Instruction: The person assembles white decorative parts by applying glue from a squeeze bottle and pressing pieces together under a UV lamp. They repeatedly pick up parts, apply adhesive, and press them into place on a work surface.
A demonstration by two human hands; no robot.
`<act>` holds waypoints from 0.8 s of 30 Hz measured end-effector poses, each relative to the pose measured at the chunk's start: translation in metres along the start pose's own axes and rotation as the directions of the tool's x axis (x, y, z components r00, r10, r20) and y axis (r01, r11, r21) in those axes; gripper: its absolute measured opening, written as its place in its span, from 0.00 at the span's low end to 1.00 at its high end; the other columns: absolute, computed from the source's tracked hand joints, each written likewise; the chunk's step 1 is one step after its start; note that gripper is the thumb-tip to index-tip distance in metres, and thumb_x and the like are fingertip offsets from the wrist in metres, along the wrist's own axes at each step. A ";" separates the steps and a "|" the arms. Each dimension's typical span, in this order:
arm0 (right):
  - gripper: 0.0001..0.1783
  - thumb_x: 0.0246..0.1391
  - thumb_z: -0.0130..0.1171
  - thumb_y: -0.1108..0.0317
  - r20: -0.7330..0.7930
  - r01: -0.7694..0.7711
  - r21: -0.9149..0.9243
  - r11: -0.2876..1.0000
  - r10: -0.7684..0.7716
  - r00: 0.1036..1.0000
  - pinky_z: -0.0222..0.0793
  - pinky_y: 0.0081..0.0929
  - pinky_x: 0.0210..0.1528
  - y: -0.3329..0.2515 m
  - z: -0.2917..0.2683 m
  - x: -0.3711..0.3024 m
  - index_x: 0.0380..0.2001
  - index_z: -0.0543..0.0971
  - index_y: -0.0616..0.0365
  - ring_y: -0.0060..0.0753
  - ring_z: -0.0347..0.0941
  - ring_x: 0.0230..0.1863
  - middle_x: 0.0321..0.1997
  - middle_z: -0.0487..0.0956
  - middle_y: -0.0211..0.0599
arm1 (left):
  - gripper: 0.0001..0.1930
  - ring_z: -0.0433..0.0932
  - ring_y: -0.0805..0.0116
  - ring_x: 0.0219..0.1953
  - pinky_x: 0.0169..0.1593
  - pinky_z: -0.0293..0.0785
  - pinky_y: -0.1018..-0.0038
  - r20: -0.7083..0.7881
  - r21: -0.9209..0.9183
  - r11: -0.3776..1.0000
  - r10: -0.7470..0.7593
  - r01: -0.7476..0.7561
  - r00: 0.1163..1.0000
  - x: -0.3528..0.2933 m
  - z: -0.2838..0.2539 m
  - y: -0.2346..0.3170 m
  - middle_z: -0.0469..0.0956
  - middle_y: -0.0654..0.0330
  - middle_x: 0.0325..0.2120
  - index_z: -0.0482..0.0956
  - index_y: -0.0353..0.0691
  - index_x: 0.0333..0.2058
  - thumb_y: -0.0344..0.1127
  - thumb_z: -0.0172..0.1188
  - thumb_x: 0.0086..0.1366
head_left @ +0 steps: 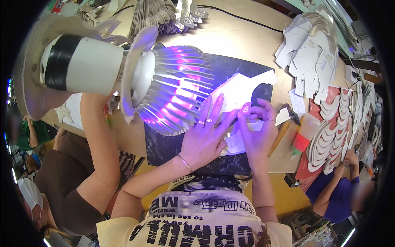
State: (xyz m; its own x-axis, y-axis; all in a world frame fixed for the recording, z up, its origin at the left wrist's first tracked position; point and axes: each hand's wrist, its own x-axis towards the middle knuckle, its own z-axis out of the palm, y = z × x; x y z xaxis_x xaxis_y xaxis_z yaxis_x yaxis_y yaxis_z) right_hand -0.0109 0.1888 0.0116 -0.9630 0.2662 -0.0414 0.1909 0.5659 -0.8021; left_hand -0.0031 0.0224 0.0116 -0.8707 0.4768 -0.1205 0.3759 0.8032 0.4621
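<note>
White cut piece: a flat white sheet piece with a notched edge point(240, 92) lies on the dark mat, right under both hands and under the purple light.
Small white bit: a little white cut shape point(235, 142) lies at the near end of the big piece, just beside the left palm.
Left hand: the left hand point(204, 138) lies flat, fingers spread out long, pressing down on the white piece. It grips nothing. It has rings on the fingers and a thin bracelet on the wrist.
Right hand: the right hand point(259, 131) is curled up. Its fingertips pinch something small on the white piece. I cannot tell what that small thing is.
Dark mat: a black speckled cutting mat point(230, 68) lies on the tan wooden table point(242, 37).
Lamp: a big white lamp with silver fins and a purple glow point(173, 92) hangs close over the mat, just left of the hands.
White stacks: piles of white cut pieces point(308, 57) lie on the table, far right. More curved white pieces point(329, 140) lie lower on the right.
Other people: a person in a brown top point(66, 181) is on the left, and a person in a purple top point(333, 193) is on the right.
</note>
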 end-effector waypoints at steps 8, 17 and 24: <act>0.10 0.53 0.68 0.74 -0.091 0.001 0.127 0.992 0.010 0.996 0.72 0.20 0.34 0.009 -0.002 0.003 0.40 0.85 0.62 0.21 0.76 0.28 0.30 0.83 0.37 | 0.40 0.43 0.40 0.73 0.68 0.40 0.35 0.026 -0.017 1.000 0.022 -0.021 0.999 0.001 0.002 -0.003 0.47 0.50 0.72 0.60 0.58 0.69 0.39 0.60 0.55; 0.11 0.53 0.69 0.69 -0.095 0.036 -0.140 0.989 -0.050 0.994 0.61 0.26 0.42 0.006 0.000 0.002 0.41 0.86 0.54 0.23 0.75 0.28 0.33 0.83 0.29 | 0.43 0.42 0.40 0.73 0.68 0.44 0.36 0.017 0.058 0.997 0.043 -0.044 0.999 0.001 0.001 -0.002 0.46 0.48 0.72 0.59 0.53 0.69 0.40 0.65 0.53; 0.14 0.52 0.68 0.67 -0.082 0.153 -0.291 0.944 -0.184 0.980 0.56 0.32 0.47 0.011 -0.003 -0.002 0.44 0.86 0.45 0.22 0.75 0.35 0.33 0.82 0.24 | 0.42 0.42 0.41 0.73 0.69 0.37 0.34 -0.006 0.017 0.998 0.065 -0.065 0.998 0.006 0.000 0.006 0.46 0.45 0.71 0.60 0.49 0.69 0.39 0.64 0.53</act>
State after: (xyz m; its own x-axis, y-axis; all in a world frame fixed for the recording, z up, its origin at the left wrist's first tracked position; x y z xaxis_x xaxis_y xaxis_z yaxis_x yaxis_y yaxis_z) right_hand -0.0065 0.1970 0.0050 -0.9627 0.2210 0.1560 0.0886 0.8024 -0.5902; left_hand -0.0059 0.0300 0.0131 -0.8462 0.5260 -0.0852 0.4368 0.7764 0.4543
